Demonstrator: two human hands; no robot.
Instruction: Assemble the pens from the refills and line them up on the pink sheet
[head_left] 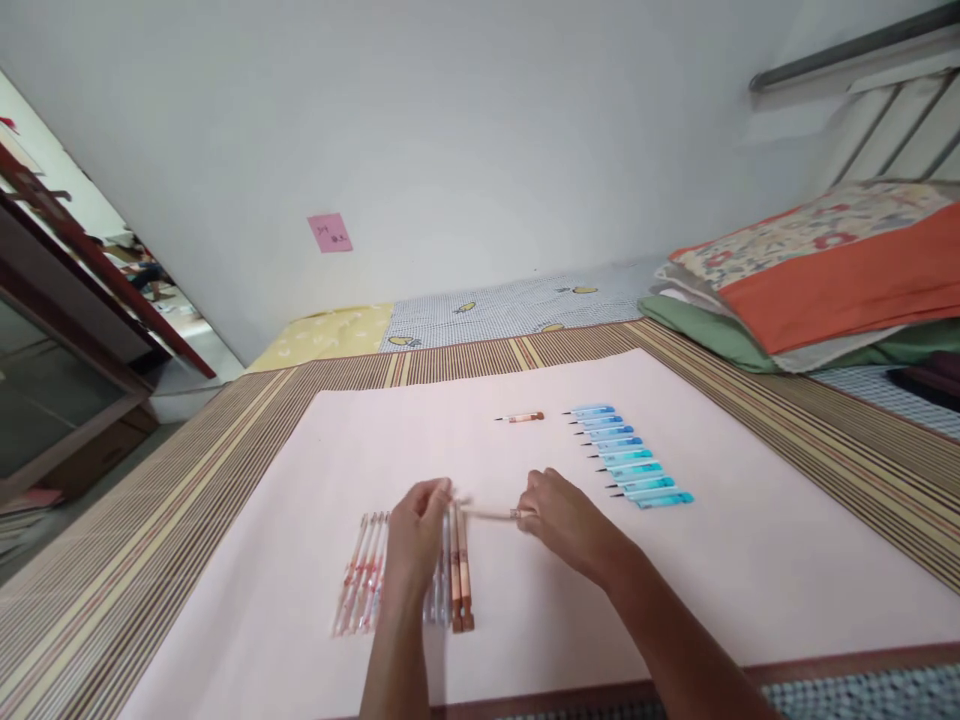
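My right hand point(559, 515) is closed around one end of a slim pale pen point(491, 515), which points left toward my other hand. Thumb and fingers of my left hand point(416, 520) are pinched together near the pen's far end. Something small and blurred shows at those fingertips, and I cannot make out what it is. Below and beside the left hand lie two peach-and-brown pens point(460, 575), side by side. A row of clear pens with red patterns point(361, 580) lies to its left; the left forearm hides part of the pens between.
Several blue-to-teal pens point(630, 455) form a slanted row on the pale pink sheet point(525, 600). One brown-ended pen point(525, 417) lies alone at the back. The sheet covers a striped mat point(187, 440). Folded bedding point(832, 275) is stacked at right, before a wall.
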